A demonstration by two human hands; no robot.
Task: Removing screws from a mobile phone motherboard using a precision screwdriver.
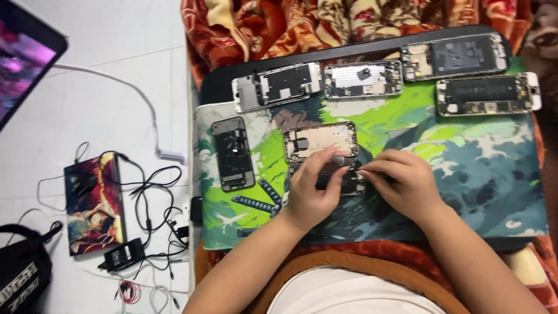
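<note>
Fingers of the left hand (311, 195) and right hand (401, 180) pinch together on an opened phone shell (321, 141) mid-mat on the printed green mat (465, 145), their knuckles hiding its lower half, while a colourful flat box (95, 203) lies left on the floor.

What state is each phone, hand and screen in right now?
Phone under the hands: opened, innards showing.
Left hand: fingers pinching a small tool on that phone.
Right hand: resting on that phone's lower part.
Four phones in the back row: opened, lying flat.
Dark phone part: flat, untouched.
Tablet: screen lit.
</note>
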